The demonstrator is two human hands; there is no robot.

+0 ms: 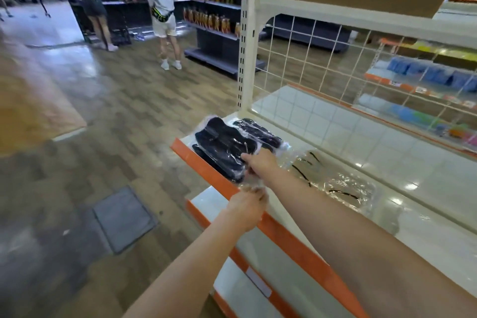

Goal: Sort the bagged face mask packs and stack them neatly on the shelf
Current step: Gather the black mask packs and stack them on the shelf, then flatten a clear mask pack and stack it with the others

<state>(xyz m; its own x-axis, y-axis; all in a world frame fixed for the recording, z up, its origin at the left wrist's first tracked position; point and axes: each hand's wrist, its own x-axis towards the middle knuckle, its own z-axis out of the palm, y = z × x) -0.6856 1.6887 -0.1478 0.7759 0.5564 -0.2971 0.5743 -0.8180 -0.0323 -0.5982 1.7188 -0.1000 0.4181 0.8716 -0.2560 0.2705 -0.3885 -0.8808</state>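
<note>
Mask packs (227, 148) on shelf (348, 142) — left end.

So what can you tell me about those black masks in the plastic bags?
The bagged black masks are dark, soft-looking masks sealed in clear, shiny plastic. Several packs lie flat and overlapping in a loose pile at the left end of the white shelf, just behind its orange front strip. The right hand rests on the pile's near side, and the left hand touches the plastic at the shelf's front edge. How many packs there are is unclear.
</note>
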